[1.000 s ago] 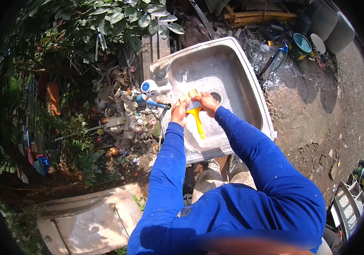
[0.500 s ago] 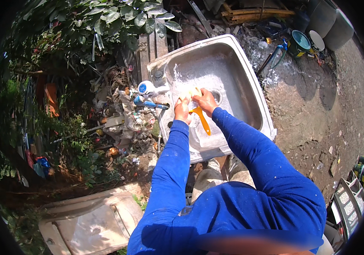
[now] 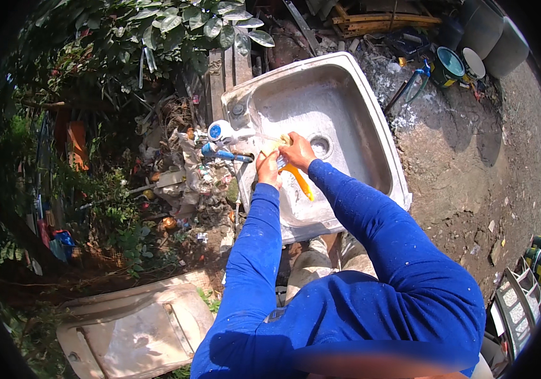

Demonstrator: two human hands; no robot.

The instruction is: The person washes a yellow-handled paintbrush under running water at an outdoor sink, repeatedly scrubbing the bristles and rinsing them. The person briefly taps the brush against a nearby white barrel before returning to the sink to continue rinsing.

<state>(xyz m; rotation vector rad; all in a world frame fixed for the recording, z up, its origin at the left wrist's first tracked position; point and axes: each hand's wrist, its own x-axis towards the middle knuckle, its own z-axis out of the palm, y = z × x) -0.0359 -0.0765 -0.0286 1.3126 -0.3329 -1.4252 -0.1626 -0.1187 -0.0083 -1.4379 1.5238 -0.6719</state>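
A paintbrush with an orange handle (image 3: pixel 300 183) is between my two hands over the metal sink (image 3: pixel 381 126). Its pale bristles point away from me, close to the tap (image 3: pixel 218 131), and the handle slants down toward me. My left hand (image 3: pixel 268 169) is closed around the near left side of the brush head. From the right, my right hand (image 3: pixel 298 151) closes its fingers on the bristles. The fingers partly hide the brush head. Past my right hand, the round drain (image 3: pixel 320 146) shows in the basin floor.
A blue pipe fitting (image 3: pixel 226 154) sits beside the tap. Litter and plants lie left of the sink, with a beige basin-like panel (image 3: pixel 135 328) at lower left. Toward the far right stand a green bucket (image 3: pixel 448 63) and large grey containers (image 3: pixel 506 47).
Both hands have shifted slightly left, and my right hand has drawn in closer to my left. The drain shows more fully, and less white foam covers the basin.
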